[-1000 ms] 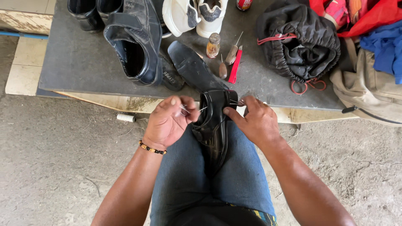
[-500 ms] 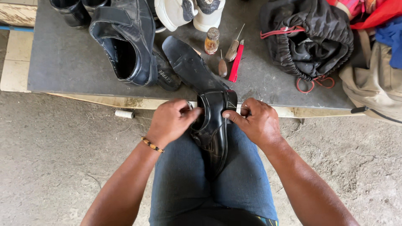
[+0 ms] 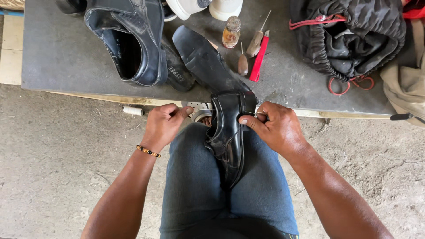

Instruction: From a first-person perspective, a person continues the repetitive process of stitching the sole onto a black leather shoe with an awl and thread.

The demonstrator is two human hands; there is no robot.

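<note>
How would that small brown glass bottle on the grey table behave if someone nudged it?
The small brown bottle stands upright and looks narrow and tall, so a push near the cap would probably tip it. Its round body suggests it would then roll across the flat grey table. It looks like glass, so likely smooth, slippery and breakable.

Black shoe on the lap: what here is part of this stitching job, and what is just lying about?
In hand:
black shoe
thread, pulled by left hand
right hand, pinching at the shoe's edge

Lying about:
loose sole
other shoe
small bottle
awls
red tool
black bag
</note>
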